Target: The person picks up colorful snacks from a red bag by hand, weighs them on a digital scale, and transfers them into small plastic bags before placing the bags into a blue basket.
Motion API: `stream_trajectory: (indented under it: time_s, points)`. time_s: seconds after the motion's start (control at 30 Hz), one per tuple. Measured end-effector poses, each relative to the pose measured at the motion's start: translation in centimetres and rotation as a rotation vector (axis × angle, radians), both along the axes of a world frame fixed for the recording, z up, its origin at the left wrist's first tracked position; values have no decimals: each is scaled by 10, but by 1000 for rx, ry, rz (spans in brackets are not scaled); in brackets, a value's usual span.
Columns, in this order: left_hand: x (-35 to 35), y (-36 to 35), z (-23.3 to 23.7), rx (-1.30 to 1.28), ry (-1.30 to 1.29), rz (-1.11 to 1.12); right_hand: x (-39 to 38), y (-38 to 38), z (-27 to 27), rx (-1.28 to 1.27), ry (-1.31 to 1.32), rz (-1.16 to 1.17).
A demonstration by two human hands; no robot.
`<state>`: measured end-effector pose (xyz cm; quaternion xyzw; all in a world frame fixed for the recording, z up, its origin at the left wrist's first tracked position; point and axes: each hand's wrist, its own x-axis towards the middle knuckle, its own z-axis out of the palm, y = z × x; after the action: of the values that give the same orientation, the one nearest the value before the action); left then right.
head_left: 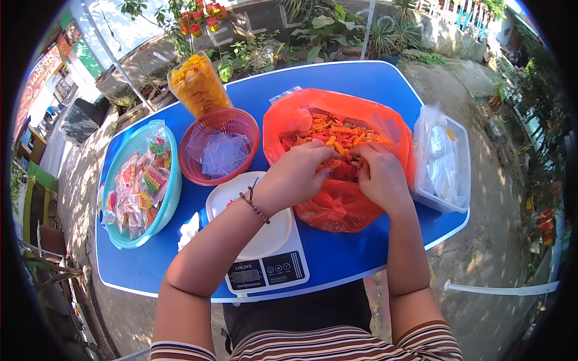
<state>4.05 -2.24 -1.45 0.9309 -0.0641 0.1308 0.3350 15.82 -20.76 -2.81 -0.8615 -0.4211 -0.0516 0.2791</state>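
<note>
Outdoor setup here: a blue table [355, 78] on bare concrete, with potted plants along the top of the frame.

Dead centre is a big orange plastic bag [337, 204], mouth open and loaded with orange-red snack sticks [337, 129]. Both hands are in that opening. The left hand [298, 174], beaded bracelet [256, 204] on its wrist, has its fingers curled down into the pile. The right hand [380, 177] is just beside it, curled the same way. The fingertips are buried in the snacks, so I can't tell if either hand has actually grabbed a bunch.

The other containers:
- A red mesh basket [241, 117] sits left of the bag, with small clear empty baggies [223, 153] inside.
- A teal basin [171, 198] at the far left is stacked with sealed snack packets [138, 186] in mixed colours.
- A tall clear bag of yellow chips [198, 84] stands at the upper left, behind the basket.
- A clear plastic tub [460, 180] at the right edge touches the orange bag and holds what looks like folded plastic bags [442, 162].

A white digital scale [265, 271] is at the lower centre under the left forearm, right against the orange bag.
</note>
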Motion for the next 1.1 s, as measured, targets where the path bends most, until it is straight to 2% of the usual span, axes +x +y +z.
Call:
stream_trajectory:
  time_s: [0.03, 0.13, 0.27, 0.43, 0.57, 0.63, 0.73, 0.83, 0.93, 0.97, 1.03, 1.1]
  points:
    - [-3, -1, -1, 47, -1, -2, 0, -1, 2, 54, 54, -18]
    - [-12, -9, 7, 217, 98, -1, 3, -7, 3, -107, 2, -141]
    - [-17, -15, 6, 331, 172, 31, 6, -8, -2, -95, -75, -54]
    - [-20, -15, 8, 288, 165, 20, 8, -3, -6, 4, -122, 54]
    - [-26, -15, 6, 249, 170, 9, 1, 3, -7, -24, -96, 27]
    - [-34, -16, 3, 228, 68, -15, 1, 4, -9, 29, -158, 40]
    - [-45, -11, 0, 135, 22, -8, -1, 12, -14, 291, -3, 26]
    - [-63, 1, 1, 68, -62, 72, -20, 22, -4, 553, 71, 125]
    - [-92, 18, 3, 9, -194, 218, -40, 30, -4, 551, 56, 367]
    - [-102, 23, 3, -11, -240, 267, -50, 33, -4, 532, 123, 419]
    - [-117, 29, 3, -94, -369, 333, -74, 40, -9, 492, 259, 513]
    - [-131, 36, -7, -106, -417, 418, -94, 50, -14, 486, 258, 518]
